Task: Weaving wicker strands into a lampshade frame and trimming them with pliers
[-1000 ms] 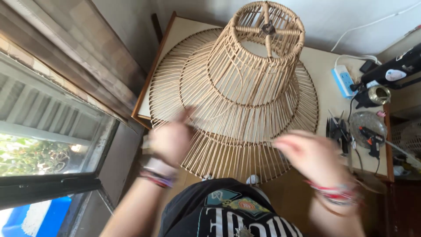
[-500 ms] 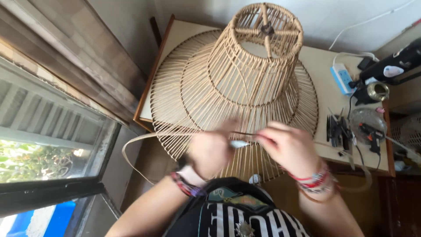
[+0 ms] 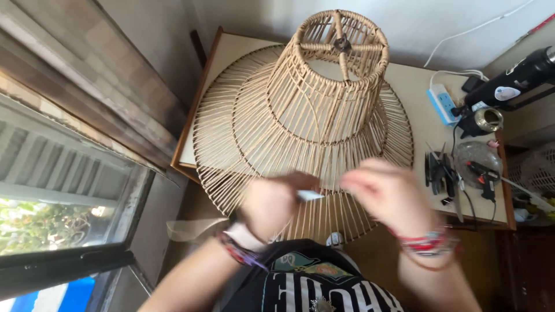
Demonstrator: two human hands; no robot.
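Your left hand [image 3: 272, 202] sits curled at the near, lower rim of the woven rattan lampshade [image 3: 306, 124], its fingers closed around a small pale object [image 3: 310, 196] whose tip juts out to the right; motion blur hides what that object is. Your right hand [image 3: 390, 193] is just beside it, fingers bent loosely toward the same pale tip, but the blur is too strong to tell whether it grips anything or only touches it. Both hands hover in front of the flared bottom tier of the lampshade, which stands upright on the pale-topped wooden table [image 3: 422, 86] and overhangs its near edge toward you. The narrower upper tier rises to a cross-braced ring at the top. A loose pale strip [image 3: 193, 228] curves out to the left below your left wrist. On the table to the right of the lampshade lie a blue and white power strip [image 3: 444, 104], a black glue gun [image 3: 483, 173] resting on a clear round dish [image 3: 471, 155], and a cluster of black-handled hand tools [image 3: 439, 170]. A window [image 3: 63, 190] runs along your left side.
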